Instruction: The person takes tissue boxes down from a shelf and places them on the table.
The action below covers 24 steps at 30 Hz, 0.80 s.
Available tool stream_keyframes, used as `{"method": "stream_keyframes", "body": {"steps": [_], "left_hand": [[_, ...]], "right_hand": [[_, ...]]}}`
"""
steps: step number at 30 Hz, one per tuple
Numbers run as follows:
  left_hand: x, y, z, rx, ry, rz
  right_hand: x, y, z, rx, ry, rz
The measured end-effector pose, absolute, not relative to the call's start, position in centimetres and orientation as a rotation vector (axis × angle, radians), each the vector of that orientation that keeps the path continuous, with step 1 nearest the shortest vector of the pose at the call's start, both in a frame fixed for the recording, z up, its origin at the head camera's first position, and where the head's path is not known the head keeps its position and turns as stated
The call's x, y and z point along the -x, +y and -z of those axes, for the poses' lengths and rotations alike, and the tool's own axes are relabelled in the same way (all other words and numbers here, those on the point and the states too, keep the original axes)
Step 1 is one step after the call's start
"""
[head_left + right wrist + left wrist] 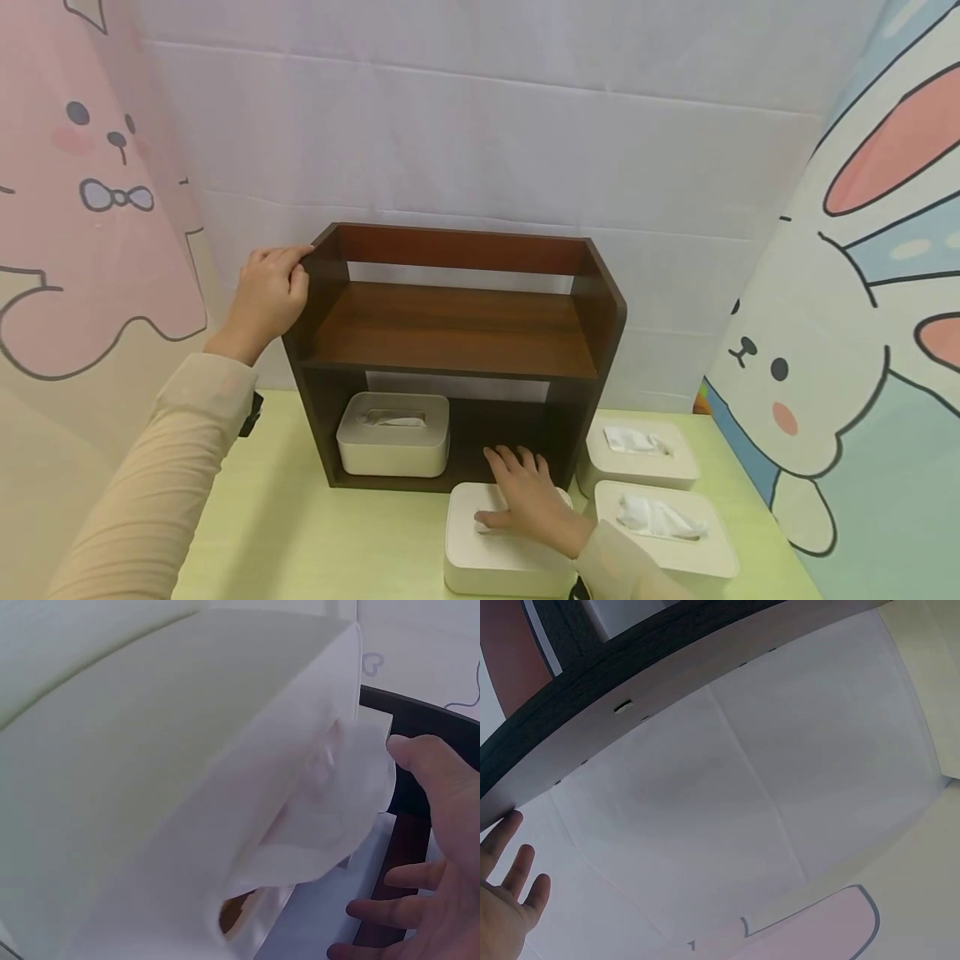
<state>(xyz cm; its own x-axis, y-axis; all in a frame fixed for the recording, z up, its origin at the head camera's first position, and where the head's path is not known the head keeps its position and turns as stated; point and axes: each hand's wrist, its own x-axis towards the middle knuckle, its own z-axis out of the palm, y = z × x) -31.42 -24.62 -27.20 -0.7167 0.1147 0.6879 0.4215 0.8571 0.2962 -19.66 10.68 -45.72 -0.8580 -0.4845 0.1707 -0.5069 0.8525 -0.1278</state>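
A dark brown two-tier shelf (457, 325) stands on the table. At its upper left corner, my left hand (268, 292) rests against the side panel; the left wrist view shows its fingers (517, 868) extended and spread. In front of the shelf sits a white tissue box (498, 577) with a tissue (330, 817) sticking out of its slot. My right hand (528, 504) is over that box, fingers spread and thumb beside the tissue; whether it touches the box I cannot tell. Another tissue box (393, 454) stands in the lower tier, at the left.
Right of the shelf, one tissue box (637, 467) stands behind another tissue box (671, 546), both with tissues showing. The tabletop (315, 550) is pale yellow-green. A white cloth (480, 133) hangs behind, with cartoon-printed panels (817, 367) at both sides.
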Motion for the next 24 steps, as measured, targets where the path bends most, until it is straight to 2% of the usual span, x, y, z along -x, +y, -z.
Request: {"method": "stream_keyframes", "body": {"steps": [24], "left_hand": [[31.0, -24.5, 27.1, 0.376, -2.344, 0.569]], "right_hand": [[24.9, 4.8, 44.6, -0.830, -2.883, -0.064]]}}
